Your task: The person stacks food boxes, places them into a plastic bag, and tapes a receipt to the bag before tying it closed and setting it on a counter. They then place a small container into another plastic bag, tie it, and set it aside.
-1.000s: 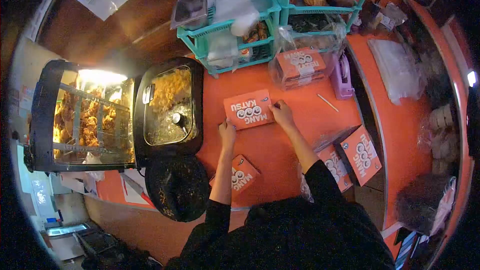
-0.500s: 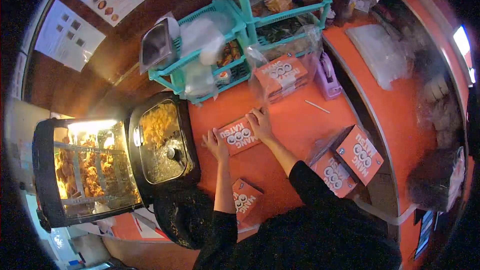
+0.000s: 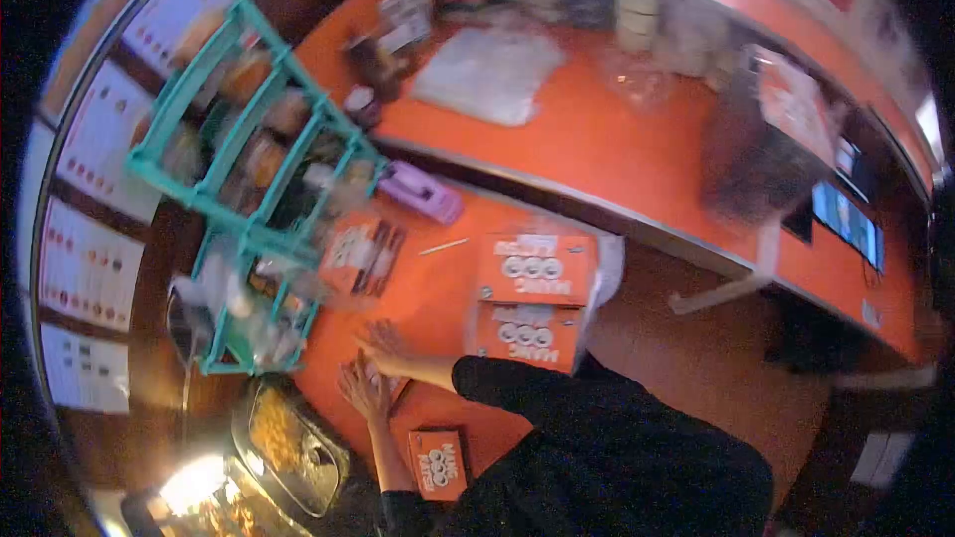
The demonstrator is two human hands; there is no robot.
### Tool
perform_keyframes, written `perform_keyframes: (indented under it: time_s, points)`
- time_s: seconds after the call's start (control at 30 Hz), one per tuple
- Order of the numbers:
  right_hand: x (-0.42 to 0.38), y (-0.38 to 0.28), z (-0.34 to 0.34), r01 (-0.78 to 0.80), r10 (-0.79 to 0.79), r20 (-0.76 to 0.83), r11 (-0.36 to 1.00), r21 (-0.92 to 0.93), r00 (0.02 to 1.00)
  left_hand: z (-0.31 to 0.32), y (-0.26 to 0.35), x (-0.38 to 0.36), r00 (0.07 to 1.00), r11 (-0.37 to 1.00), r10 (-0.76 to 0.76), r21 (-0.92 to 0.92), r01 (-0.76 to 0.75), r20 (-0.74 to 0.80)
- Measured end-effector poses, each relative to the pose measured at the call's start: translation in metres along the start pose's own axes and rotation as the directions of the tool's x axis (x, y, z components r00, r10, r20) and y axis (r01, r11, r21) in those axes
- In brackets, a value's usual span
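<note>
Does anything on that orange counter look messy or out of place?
Nothing looks spilled or broken. A thin pale stick lies loose on the orange counter, apart from everything else, near the purple tape dispenser. Both hands rest flat on the counter. The picture is blurred, so fine detail is uncertain.

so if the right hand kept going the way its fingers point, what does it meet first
Probably the teal rack: the right hand lies flat on the orange counter, fingers aimed toward the rack's bagged lower shelf. The frame is blurred, so depth is uncertain.
</note>
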State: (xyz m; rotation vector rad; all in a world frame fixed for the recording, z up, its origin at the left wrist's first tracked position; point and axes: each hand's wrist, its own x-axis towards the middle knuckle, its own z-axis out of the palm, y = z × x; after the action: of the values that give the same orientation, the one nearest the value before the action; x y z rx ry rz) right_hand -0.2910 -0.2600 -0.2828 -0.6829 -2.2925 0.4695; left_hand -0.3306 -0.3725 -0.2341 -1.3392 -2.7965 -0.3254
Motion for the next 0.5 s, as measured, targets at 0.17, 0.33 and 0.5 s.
perform_keyframes:
  time_s: [0.17,0.33,0.5]
  points:
    - [0.012,-0.011,-0.244,0.194,-0.372,0.102,0.677,0.71,0.923,0.07,-0.061,0.031,0.998,0.997,0.066,0.044,-0.067,0.018]
    - [-0.097,0.064,-0.515,0.328,-0.225,-0.587,0.942,0.075,0.778,0.043,-0.052,0.052,0.977,0.966,-0.196,0.155,0.207,-0.084]
    - [-0.251,0.2,-0.689,-0.607,0.431,-0.872,0.765,0.217,0.232,-0.05,0.041,0.052,0.733,0.971,-0.24,-0.147,0.19,-0.637]
